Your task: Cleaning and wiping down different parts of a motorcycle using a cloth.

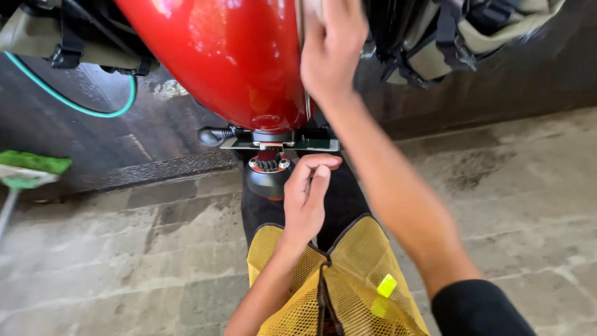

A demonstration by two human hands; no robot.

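Observation:
A glossy red motorcycle fender (236, 62) fills the top middle. Under it sit a small plate (311, 144), a round tail lamp (268, 174) and a black indicator stalk (212, 136). My right hand (333, 53) lies pressed on the fender's right side. Its fingertips run out of the top edge, where a pale scrap shows; I cannot tell whether it grips anything. My left hand (306, 199) hovers just right of the tail lamp with loosely curled fingers, the index tip close under the plate, holding nothing.
Khaki saddlebags with black straps hang on the left (56, 37) and right (460, 37) of the fender. A green hose (93, 111) curves over wet dark ground. A green brush head (31, 167) lies at far left. Stone paving (124, 261) lies below. I wear a yellow mesh vest (354, 280).

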